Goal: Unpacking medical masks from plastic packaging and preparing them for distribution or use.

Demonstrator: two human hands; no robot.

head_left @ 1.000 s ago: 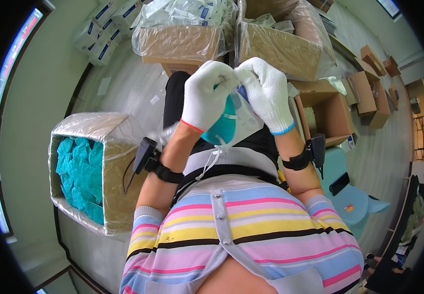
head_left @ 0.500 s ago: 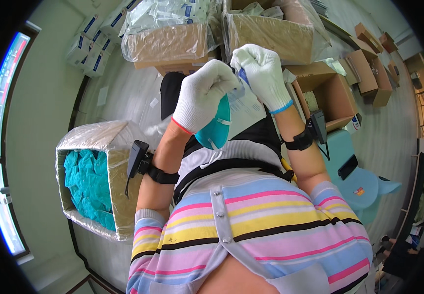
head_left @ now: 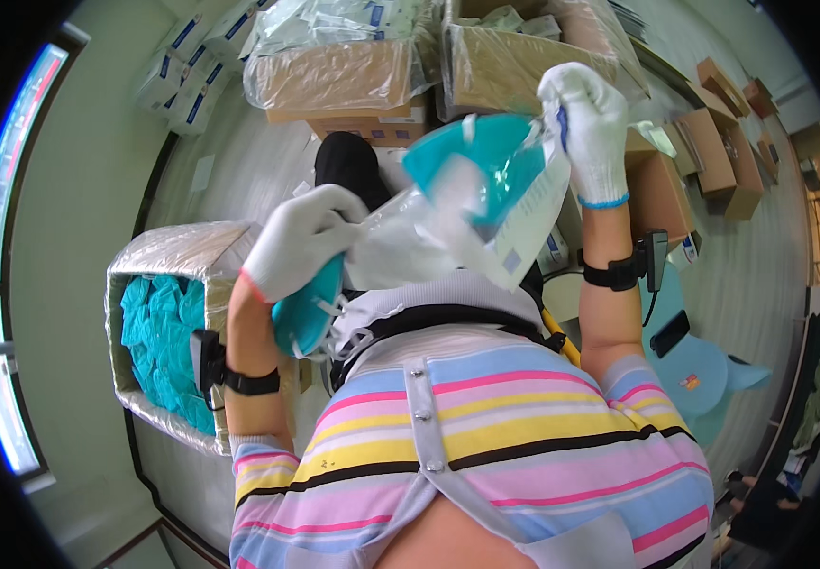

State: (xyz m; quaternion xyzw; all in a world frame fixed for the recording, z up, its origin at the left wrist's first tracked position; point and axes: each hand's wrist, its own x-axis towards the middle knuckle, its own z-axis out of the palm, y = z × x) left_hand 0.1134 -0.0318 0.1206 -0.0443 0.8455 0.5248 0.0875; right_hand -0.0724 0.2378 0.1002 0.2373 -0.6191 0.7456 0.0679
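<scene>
Both my hands wear white knit gloves. My left hand (head_left: 301, 245) pinches the edge of a clear and white plastic bag (head_left: 386, 254); a teal cup-shaped face mask (head_left: 306, 311) with white straps hangs under its palm. Up and to the right, my right hand (head_left: 584, 133) is closed on the bag's other side, by a printed white part. Between the hands is another teal mask (head_left: 510, 161), partly blurred; I cannot tell whether it lies fully inside the bag. The bag stretches above my lap.
An open plastic-lined carton (head_left: 220, 332) full of teal masks (head_left: 164, 351) stands at my left. Ahead are two lined cartons (head_left: 334, 81) (head_left: 514, 71) with packets. An open brown carton (head_left: 656, 190) and a light-blue stool (head_left: 699, 365) with a phone (head_left: 671, 327) are at right.
My hands have moved apart, the left down and leftward, the right up and rightward. The bag is now spread between them, and a second teal mask has come into view.
</scene>
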